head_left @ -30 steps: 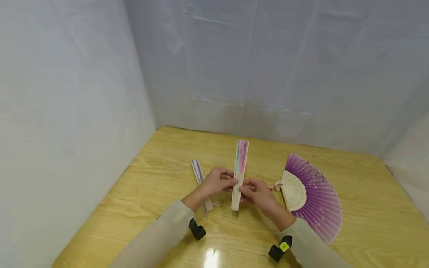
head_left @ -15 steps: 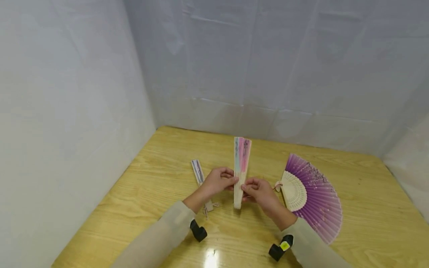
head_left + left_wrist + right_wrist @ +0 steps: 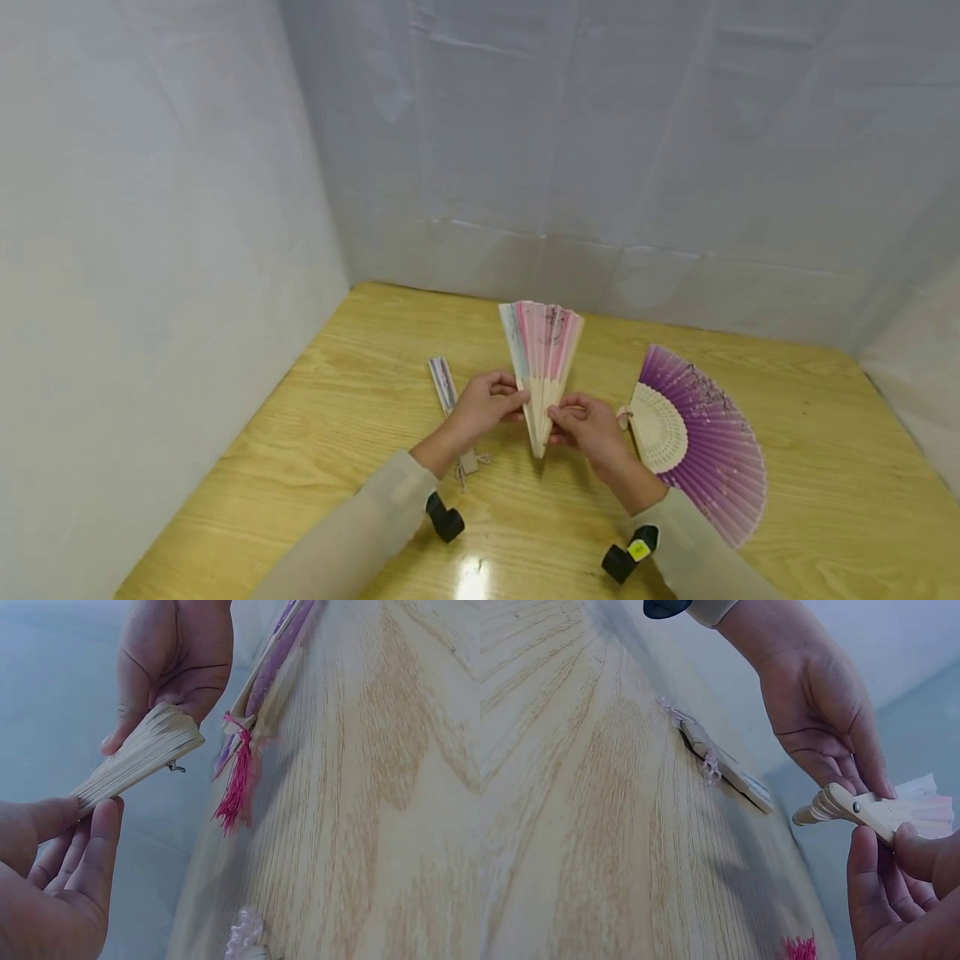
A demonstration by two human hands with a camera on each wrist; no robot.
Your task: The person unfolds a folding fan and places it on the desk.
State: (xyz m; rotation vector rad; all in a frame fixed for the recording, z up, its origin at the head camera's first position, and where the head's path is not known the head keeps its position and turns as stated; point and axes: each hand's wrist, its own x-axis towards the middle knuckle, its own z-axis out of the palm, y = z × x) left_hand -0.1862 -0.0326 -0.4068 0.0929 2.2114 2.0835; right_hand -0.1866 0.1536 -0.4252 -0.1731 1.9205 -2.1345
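Observation:
A partly spread folding fan [image 3: 542, 342], pink with a pale blue left side and wooden ribs, is held above the table between both hands. My left hand [image 3: 487, 407] pinches its left outer rib between thumb and fingers. On the opposite rib, my right hand [image 3: 590, 427] has a similar pinch. The right wrist view shows the metal rivet [image 3: 856, 806] at the fan's narrow end. Seen in the left wrist view, the ribs [image 3: 139, 754] fan out slightly between the two hands.
A folded fan [image 3: 444, 383] with a pale tassel [image 3: 711, 766] lies behind my left hand. To the right, a purple fan [image 3: 720, 433] lies spread on the wooden table [image 3: 300, 467], its pink-red tassel [image 3: 238, 780] near the pivot. Pale sheeting [image 3: 487, 150] stands behind the table.
The held fan has gone from nearly folded to a narrow wedge, showing more pink pleats. Its outer ribs have moved apart at the top. Both hands keep their grips.

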